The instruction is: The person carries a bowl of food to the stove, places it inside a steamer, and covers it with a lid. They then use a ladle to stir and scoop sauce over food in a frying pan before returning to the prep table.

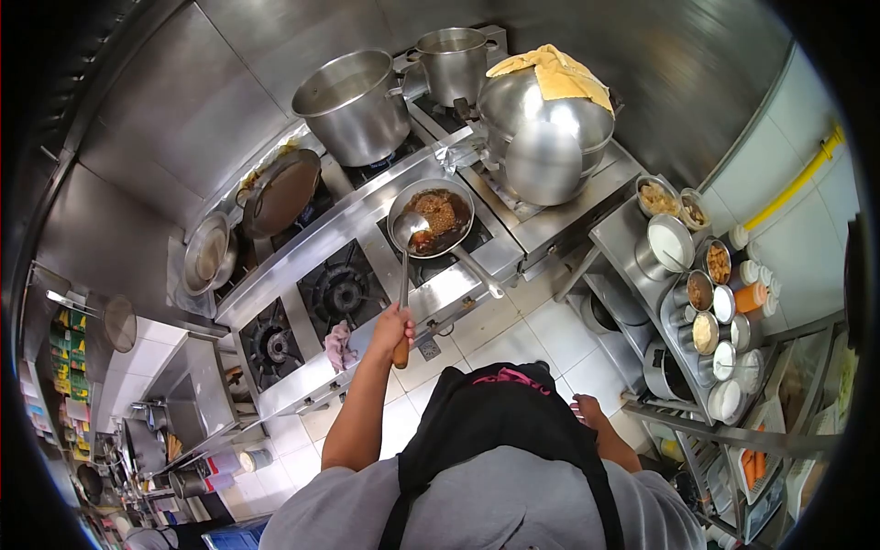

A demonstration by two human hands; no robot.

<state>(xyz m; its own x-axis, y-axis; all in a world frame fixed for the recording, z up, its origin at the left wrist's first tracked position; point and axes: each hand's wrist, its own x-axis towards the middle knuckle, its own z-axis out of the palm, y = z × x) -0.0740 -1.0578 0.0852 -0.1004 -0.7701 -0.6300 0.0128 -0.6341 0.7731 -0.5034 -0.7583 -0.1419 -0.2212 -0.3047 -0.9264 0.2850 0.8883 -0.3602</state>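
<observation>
My left hand (392, 330) is closed around the long handle of a ladle (404, 275), just above its wooden end. The ladle's bowl rests in the brown, grainy sauce (438, 216) inside a frying pan (469, 260). That pan sits on the right front burner, its handle pointing toward me and to the right, with no hand on it. My right hand (587, 410) hangs low beside the black apron, near the steel shelf unit. Its fingers look loosely apart with nothing visible in them, though part of the hand is hidden.
Behind the pan stand a large pot (353, 110), a smaller pot (454, 69) and a domed steel vessel (550, 128) topped by a yellow cloth (555, 73). A pink rag (339, 346) lies on the stove's front edge. Shelves (632, 252) at right hold several food containers.
</observation>
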